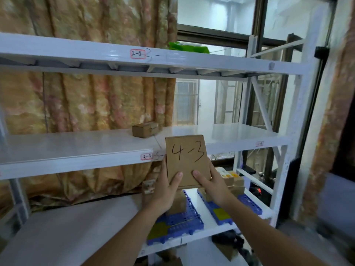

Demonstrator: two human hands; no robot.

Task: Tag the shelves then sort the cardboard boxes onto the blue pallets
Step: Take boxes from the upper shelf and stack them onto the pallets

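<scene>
I hold a flat cardboard box (187, 160) marked "4-3" upright in front of the middle shelf edge. My left hand (167, 187) grips its lower left side, thumb on the front face. My right hand (211, 183) grips its lower right side the same way. Below, on the lower shelf, lie two blue pallets: the left pallet (184, 221) carries a cardboard box partly hidden by my left hand, and the right pallet (247, 204) carries several small boxes (235, 183). Red-framed tags "2-3" (138, 54) and "3-3" (147, 156) sit on the shelf edges.
A small cardboard box (147, 129) stands on the white middle shelf (76, 150). A green bag (189, 47) lies on the top shelf. Patterned curtain hangs behind on the left, a window behind on the right. The white rack upright (299, 131) stands at the right.
</scene>
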